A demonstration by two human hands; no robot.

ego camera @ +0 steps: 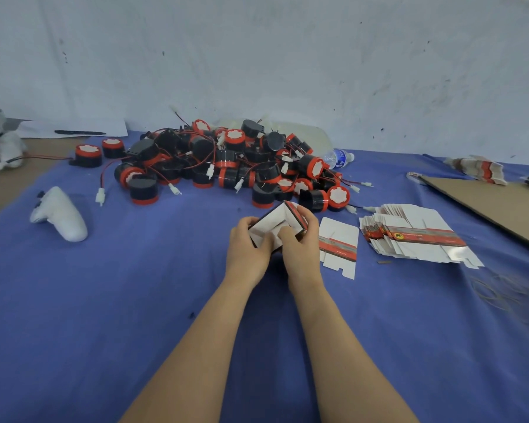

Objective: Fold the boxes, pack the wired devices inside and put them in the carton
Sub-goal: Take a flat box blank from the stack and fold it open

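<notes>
left hand [247, 246] and right hand [300, 239] gripping half-folded box [271, 222]

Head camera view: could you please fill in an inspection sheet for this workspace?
Surface: blue cloth covering most of the table.
Job's things: half-folded box held over the cloth; pile of devices behind; stack of flat boxes and one loose flat box at right; brown cardboard beyond.
Clutter: white controller, water bottle, pen, rubber bands.
Hands: left hand and right hand both grip the box.
Cables: red-black wires with white plugs tangled through the pile.
Surroundings: scuffed pale wall.
</notes>
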